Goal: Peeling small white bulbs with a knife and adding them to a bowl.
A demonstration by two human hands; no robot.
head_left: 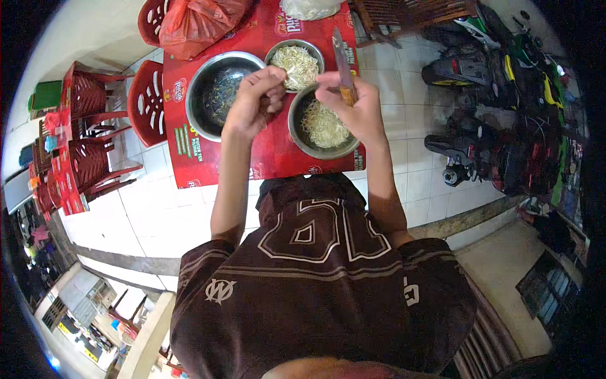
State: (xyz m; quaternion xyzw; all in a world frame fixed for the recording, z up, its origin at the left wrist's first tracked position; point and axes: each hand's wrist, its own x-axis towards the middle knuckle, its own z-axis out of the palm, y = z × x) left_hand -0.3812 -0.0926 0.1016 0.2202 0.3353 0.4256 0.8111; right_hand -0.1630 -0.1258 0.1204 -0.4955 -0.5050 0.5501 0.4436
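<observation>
My right hand (355, 104) is closed round the wooden handle of a knife (342, 61), its blade pointing away from me, above a metal bowl (305, 150) of pale bean sprouts (325, 124). My left hand (255, 102) is raised between the bowls, thumb and forefinger pinched together; whether something small is between them cannot be told. Left of it stands a large metal bowl (193, 113) with scattered bits in dark liquid or on its dark bottom. Behind the hands, a smaller metal bowl (320, 49) holds more bean sprouts (296, 64).
All three bowls stand on a red printed tablecloth (270, 156). A red plastic bag (199, 26) and a white plastic bag (310, 8) lie at the far side. Red plastic chairs (144, 104) stand left; a wooden bench (407, 12) and motorcycles (459, 71) are right.
</observation>
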